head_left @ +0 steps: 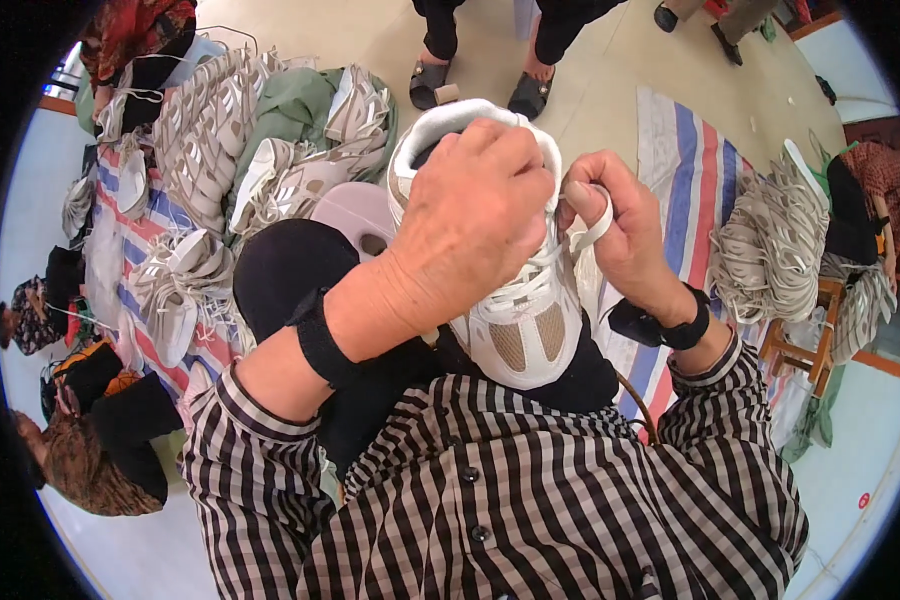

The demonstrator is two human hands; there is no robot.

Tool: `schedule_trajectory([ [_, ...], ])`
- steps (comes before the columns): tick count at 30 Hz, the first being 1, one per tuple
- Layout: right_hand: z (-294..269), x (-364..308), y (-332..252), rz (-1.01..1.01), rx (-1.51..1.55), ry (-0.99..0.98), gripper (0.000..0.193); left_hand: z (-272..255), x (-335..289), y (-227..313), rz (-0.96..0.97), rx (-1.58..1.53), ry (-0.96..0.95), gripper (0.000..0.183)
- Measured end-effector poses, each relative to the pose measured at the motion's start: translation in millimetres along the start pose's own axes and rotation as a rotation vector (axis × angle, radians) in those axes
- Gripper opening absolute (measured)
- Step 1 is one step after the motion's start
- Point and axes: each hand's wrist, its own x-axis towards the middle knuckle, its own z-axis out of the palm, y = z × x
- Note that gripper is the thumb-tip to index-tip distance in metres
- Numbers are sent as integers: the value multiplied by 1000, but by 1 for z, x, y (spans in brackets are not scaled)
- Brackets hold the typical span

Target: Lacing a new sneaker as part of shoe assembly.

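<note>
A white and beige sneaker [532, 352] lies on my lap, its toe toward my body and its padded collar away from me. White laces [526, 288] run across its front. My left hand [470, 205] is closed over the shoe's throat, fingers curled down near the upper eyelets; whatever they grip is hidden beneath them. At the shoe's right side, my right hand [618, 222] pinches a flat white shoelace [597, 228] between thumb and bent fingers, the lace forming a loop there.
Rows of similar shoes [195, 135] lie at the far left, some on green cloth [288, 110]. Another heap of shoes [767, 240] stands at the right beside a wooden stool [808, 340]. Striped sheeting [682, 150] covers parts of the floor. A person's feet [530, 92] stand ahead; other people sit around.
</note>
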Motion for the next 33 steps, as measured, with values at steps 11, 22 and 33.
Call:
schedule_trajectory([
  [11, -5, 1, -1, 141, 200, -119, 19, -10, 5, 2, 43, 34, -109, 15],
  [22, 0, -3, 3, 58, 79, -36, 18, -14, 16, 4, 100, 191, -203, 14],
  [33, -1, 1, 4, 8, 83, -77, 17, -19, 14, -3, 153, 167, -245, 14],
])
